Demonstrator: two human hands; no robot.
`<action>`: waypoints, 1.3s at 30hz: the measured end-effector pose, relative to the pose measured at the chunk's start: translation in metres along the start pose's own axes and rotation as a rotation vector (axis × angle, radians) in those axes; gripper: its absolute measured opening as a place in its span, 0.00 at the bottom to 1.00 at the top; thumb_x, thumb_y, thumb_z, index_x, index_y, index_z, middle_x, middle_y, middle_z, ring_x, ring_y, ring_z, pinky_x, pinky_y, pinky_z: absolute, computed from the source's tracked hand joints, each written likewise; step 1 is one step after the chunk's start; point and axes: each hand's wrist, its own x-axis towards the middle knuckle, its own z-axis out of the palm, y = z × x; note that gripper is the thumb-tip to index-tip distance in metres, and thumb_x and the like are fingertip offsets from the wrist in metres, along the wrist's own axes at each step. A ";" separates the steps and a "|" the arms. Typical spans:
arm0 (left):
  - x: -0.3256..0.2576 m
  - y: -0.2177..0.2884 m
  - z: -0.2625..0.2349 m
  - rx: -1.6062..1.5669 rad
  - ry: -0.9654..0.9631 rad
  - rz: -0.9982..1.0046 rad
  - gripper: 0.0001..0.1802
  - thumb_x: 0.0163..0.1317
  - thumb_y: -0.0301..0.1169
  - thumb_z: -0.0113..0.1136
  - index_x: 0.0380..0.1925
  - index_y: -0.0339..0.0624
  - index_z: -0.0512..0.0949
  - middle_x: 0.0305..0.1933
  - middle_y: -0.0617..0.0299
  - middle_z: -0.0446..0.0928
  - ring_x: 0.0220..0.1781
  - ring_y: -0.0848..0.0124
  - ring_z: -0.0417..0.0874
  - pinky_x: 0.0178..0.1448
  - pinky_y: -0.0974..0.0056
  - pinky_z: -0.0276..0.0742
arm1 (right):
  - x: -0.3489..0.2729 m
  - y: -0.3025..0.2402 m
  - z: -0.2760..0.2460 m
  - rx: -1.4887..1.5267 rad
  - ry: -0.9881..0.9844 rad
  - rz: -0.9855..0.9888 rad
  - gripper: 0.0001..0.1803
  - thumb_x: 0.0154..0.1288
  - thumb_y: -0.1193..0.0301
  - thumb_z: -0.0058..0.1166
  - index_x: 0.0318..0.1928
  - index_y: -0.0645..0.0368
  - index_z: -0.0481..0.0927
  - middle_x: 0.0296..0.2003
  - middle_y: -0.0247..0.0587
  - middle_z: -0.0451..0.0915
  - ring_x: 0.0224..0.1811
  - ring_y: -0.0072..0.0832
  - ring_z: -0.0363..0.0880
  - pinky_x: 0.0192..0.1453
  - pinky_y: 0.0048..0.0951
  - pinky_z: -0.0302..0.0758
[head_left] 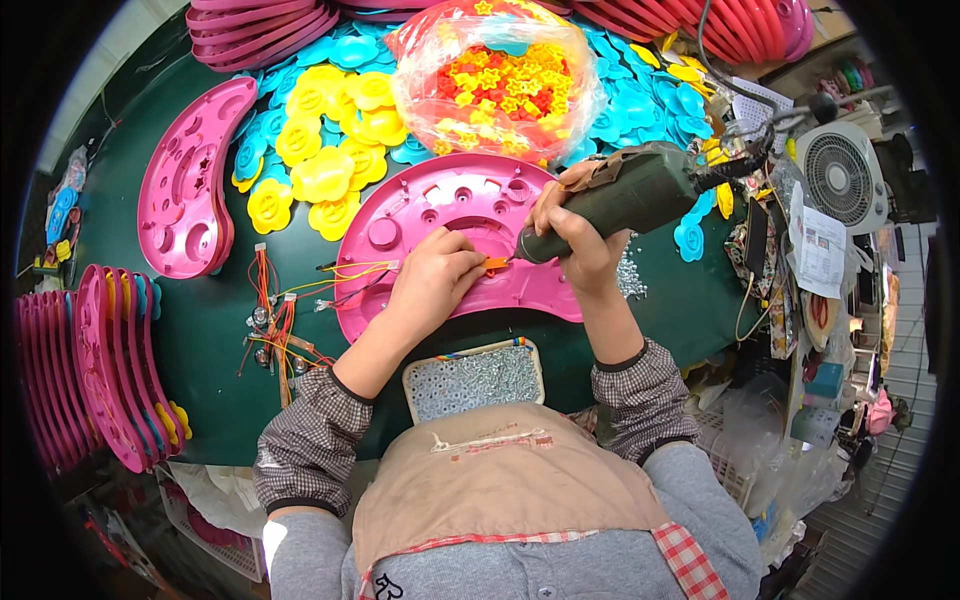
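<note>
A curved pink plastic shell [400, 205] lies on the table in front of me. My right hand [583, 235] is wrapped around a dark green electric screwdriver [630, 200], whose tip points left and down to a small orange piece [495, 263] at the shell's middle. The fingers of my left hand [432, 280] are pinched together at that orange piece, resting over the shell. Thin red and yellow wires [360, 272] with a white connector run out beside my left hand. Whether the screwdriver's bit touches a screw is too small to tell.
A tray of small metal screws [475, 382] stands near my apron; loose screws [630, 275] lie right. Wired assemblies [275, 330], another pink shell [185, 180] and stacked shells [115, 370] are left. Behind lie yellow and blue flower pieces [330, 180] and a bag of stars [500, 90].
</note>
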 end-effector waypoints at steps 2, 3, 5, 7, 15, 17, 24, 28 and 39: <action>0.000 0.001 -0.001 -0.025 0.011 0.006 0.09 0.59 0.25 0.74 0.40 0.35 0.89 0.42 0.55 0.84 0.46 0.56 0.84 0.51 0.54 0.83 | 0.001 -0.002 0.001 0.001 -0.004 0.002 0.18 0.64 0.79 0.55 0.54 0.60 0.70 0.29 0.41 0.75 0.29 0.29 0.77 0.41 0.40 0.80; 0.001 0.001 -0.002 -0.021 0.006 0.004 0.09 0.59 0.25 0.74 0.40 0.35 0.89 0.42 0.55 0.84 0.46 0.56 0.84 0.51 0.54 0.83 | 0.000 -0.003 0.001 0.007 0.000 0.002 0.18 0.64 0.79 0.55 0.54 0.60 0.70 0.29 0.41 0.75 0.29 0.30 0.77 0.41 0.39 0.80; 0.002 0.003 0.000 -0.020 -0.011 0.002 0.09 0.59 0.25 0.74 0.40 0.35 0.89 0.41 0.55 0.84 0.46 0.56 0.83 0.51 0.54 0.83 | -0.003 0.002 0.000 0.034 0.013 0.002 0.19 0.63 0.80 0.55 0.55 0.60 0.71 0.29 0.41 0.76 0.29 0.30 0.77 0.40 0.38 0.80; 0.002 0.005 -0.001 0.006 -0.022 -0.006 0.09 0.59 0.25 0.74 0.40 0.35 0.89 0.41 0.55 0.84 0.46 0.56 0.83 0.50 0.54 0.83 | -0.004 0.008 0.000 0.037 -0.013 -0.017 0.19 0.64 0.80 0.55 0.55 0.59 0.71 0.29 0.41 0.76 0.30 0.31 0.78 0.40 0.38 0.80; 0.002 0.004 0.002 0.023 -0.022 -0.026 0.09 0.60 0.25 0.74 0.40 0.36 0.89 0.41 0.56 0.83 0.45 0.56 0.83 0.50 0.54 0.82 | -0.007 0.021 -0.002 0.046 0.013 -0.041 0.21 0.62 0.83 0.56 0.55 0.58 0.69 0.30 0.41 0.76 0.29 0.31 0.78 0.39 0.37 0.79; 0.000 0.003 0.003 0.018 -0.009 -0.033 0.09 0.60 0.26 0.74 0.40 0.36 0.89 0.40 0.56 0.83 0.45 0.56 0.83 0.51 0.54 0.82 | -0.015 0.018 -0.012 0.060 -0.001 -0.041 0.24 0.64 0.85 0.57 0.58 0.58 0.68 0.37 0.40 0.77 0.34 0.29 0.80 0.43 0.35 0.81; 0.003 0.004 0.000 0.068 -0.014 -0.026 0.08 0.60 0.27 0.72 0.38 0.36 0.89 0.41 0.55 0.82 0.47 0.55 0.82 0.52 0.53 0.82 | -0.068 -0.032 -0.009 0.103 -0.157 -0.061 0.20 0.63 0.82 0.61 0.52 0.61 0.67 0.30 0.43 0.78 0.32 0.31 0.80 0.41 0.35 0.83; 0.006 0.020 -0.003 0.071 0.060 0.022 0.11 0.58 0.27 0.74 0.40 0.37 0.88 0.43 0.56 0.82 0.47 0.55 0.82 0.51 0.53 0.80 | -0.097 -0.001 -0.017 -0.021 -0.131 0.075 0.22 0.64 0.84 0.59 0.54 0.62 0.66 0.33 0.42 0.79 0.35 0.27 0.81 0.44 0.35 0.84; -0.025 0.066 0.004 -0.007 0.008 0.151 0.18 0.51 0.33 0.79 0.42 0.45 0.87 0.39 0.65 0.79 0.45 0.61 0.80 0.55 0.54 0.73 | -0.065 -0.061 -0.014 0.211 -0.140 -0.033 0.22 0.66 0.77 0.64 0.53 0.55 0.66 0.30 0.41 0.79 0.30 0.30 0.78 0.43 0.41 0.82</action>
